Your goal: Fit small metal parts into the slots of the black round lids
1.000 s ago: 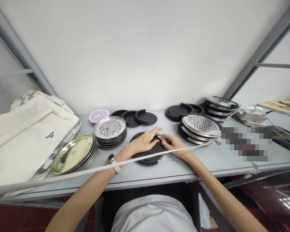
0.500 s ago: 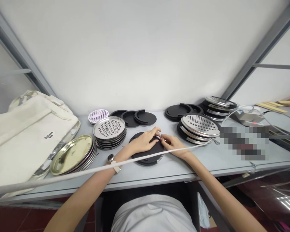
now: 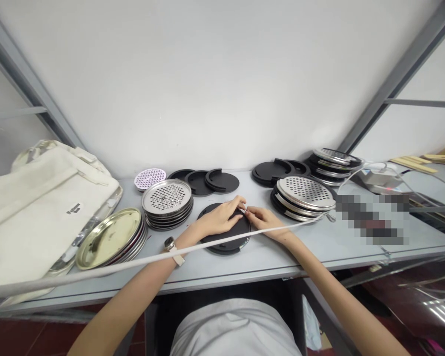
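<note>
Left hand (image 3: 222, 216), right hand (image 3: 262, 218) at black disc (image 3: 240, 227), grips unclear | grey tabletop (image 3: 274, 256) | white wall (image 3: 215, 89) | red-tiled floor (image 3: 11, 336)

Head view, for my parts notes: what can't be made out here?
All in the head view:
Tiny item between left hand and right hand: too small, partly hidden by them.
Black disc: partly behind the left hand.
Pixelated patch: contents blurred out.
Cream bag: cut off by left edge.
</note>
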`<state>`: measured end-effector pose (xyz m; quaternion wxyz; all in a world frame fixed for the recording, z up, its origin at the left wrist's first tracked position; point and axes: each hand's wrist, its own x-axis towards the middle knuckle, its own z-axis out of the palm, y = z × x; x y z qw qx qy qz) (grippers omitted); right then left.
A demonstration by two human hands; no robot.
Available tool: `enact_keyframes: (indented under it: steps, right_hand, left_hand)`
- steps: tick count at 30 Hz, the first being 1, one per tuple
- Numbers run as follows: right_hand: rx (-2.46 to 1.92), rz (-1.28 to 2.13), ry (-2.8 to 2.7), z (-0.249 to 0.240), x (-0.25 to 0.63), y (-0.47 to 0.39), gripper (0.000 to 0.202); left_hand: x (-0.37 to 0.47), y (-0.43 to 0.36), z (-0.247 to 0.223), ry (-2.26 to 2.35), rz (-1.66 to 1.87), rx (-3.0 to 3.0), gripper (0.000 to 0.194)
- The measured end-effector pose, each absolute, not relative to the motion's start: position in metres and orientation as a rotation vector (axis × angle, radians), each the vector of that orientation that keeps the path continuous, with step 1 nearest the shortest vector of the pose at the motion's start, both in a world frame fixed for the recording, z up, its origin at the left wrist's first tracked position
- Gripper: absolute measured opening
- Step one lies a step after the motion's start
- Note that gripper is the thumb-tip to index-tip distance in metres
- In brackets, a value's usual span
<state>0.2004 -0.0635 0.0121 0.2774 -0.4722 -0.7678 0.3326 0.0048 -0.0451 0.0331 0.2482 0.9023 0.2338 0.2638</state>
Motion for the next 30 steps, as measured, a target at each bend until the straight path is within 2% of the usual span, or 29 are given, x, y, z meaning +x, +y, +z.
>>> enact_keyframes:
  steps: [30]
  right_hand:
    - [-1.287,0.667,-2.139,0.0138,0.1967,-0.0665,0.039]
  left_hand:
    - [0.0043,-0.051,0.0388,0.699,0.684,2.524,0.032]
